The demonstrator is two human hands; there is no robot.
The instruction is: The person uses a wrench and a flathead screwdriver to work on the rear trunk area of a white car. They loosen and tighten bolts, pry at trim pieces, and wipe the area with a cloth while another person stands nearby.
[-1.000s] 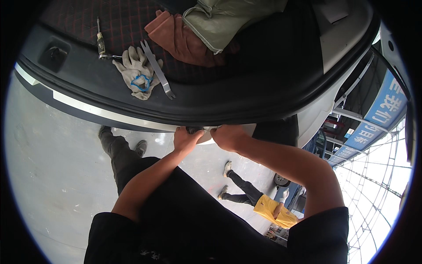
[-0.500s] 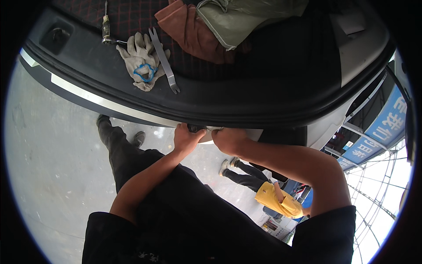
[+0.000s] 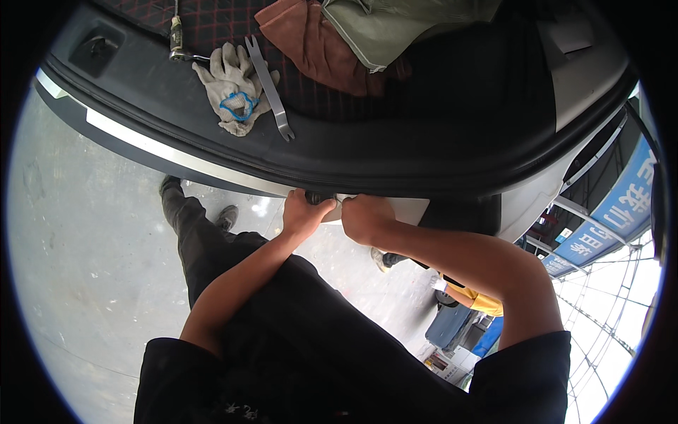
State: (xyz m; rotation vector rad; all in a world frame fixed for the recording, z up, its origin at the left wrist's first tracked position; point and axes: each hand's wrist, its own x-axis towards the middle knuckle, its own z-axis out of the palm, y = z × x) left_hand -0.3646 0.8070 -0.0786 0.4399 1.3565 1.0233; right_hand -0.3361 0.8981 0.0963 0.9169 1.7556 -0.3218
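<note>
At the outer edge of a car's open trunk, my two hands work close together. My left hand [image 3: 305, 213] is closed at a small dark part [image 3: 319, 198] just under the black sill [image 3: 395, 173]; what its fingers grip is hidden. Just to the right, my right hand [image 3: 367, 218] is curled with its fingertips pinched at the same edge. What it holds, if anything, does not show. A white body panel [image 3: 413, 210] shows beside and behind my right hand.
On the sill lie a grey knit glove [image 3: 227, 85] and a flat metal pry tool [image 3: 270, 88]. A ratchet [image 3: 178, 55], a brown cloth [image 3: 311, 49] and a green-grey cover [image 3: 402, 28] lie farther in. A person in yellow [image 3: 486, 303] stands beyond my right arm.
The view has shifted slightly, with the trunk sitting higher in the picture. My hands stay closed at the same spot. The person in yellow has moved right, mostly behind my right arm.
</note>
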